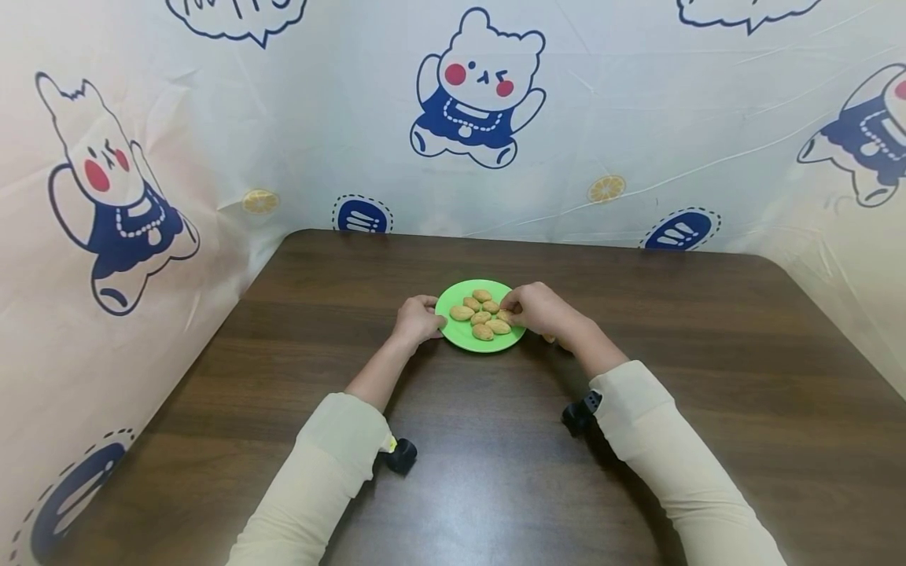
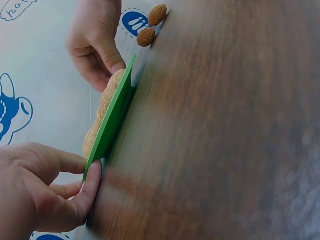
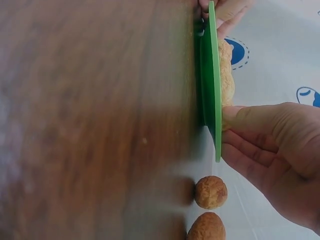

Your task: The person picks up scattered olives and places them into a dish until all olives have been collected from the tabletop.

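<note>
A light-green plate (image 1: pixel 456 336) lies on the table with several tan, oval, rough-shelled nuts (image 1: pixel 483 332) on it. At its left rim, my left hand (image 1: pixel 418 321) grips the plate's edge between thumb and fingers, as the left wrist view shows from the side. My right hand (image 1: pixel 543 310) is over the right part of the plate, pinching a tan nut (image 3: pixel 229 119) with thumb and fingertips, right at the plate's surface. Two browner nuts lie on the table beyond the plate's right side: a round wrinkled nut (image 3: pixel 211 192) and a more oval nut (image 3: pixel 207 229); the right hand mostly hides them in the head view.
The dark wooden table (image 1: pixel 481 440) spreads around the plate. A pale curtain (image 1: pixel 340 118) printed with cartoon bears hangs along its back and sides. Small black cameras hang at the left cuff (image 1: pixel 347 428) and the right cuff (image 1: pixel 633 393).
</note>
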`<state>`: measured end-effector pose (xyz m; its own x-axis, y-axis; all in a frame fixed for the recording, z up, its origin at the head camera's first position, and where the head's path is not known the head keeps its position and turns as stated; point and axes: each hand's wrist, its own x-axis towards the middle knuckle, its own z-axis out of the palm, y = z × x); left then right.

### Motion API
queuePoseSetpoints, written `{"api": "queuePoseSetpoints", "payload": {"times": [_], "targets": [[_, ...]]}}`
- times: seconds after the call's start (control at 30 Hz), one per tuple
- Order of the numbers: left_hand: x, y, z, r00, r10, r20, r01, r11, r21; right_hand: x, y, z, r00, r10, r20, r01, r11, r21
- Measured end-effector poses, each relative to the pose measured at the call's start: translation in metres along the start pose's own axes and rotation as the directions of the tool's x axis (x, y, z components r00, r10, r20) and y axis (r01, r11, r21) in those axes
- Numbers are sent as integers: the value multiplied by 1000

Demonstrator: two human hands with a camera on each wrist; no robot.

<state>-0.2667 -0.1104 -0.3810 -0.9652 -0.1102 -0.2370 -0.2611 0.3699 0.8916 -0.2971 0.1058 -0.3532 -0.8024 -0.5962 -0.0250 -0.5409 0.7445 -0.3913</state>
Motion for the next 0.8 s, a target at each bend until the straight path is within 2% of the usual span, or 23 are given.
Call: {"api": "queuePoseSetpoints", "payload": {"times": [0.47,0.8], "targets": [[1,1,1,1000,-5,-8,5,1000,5,-6,2,-3,1000,-18,-15,18,1000,18],[1,1,0,1000,-13,-13,13,1000,13,-13,4,-7,1000,1,-2,-1,1000,10]]}}
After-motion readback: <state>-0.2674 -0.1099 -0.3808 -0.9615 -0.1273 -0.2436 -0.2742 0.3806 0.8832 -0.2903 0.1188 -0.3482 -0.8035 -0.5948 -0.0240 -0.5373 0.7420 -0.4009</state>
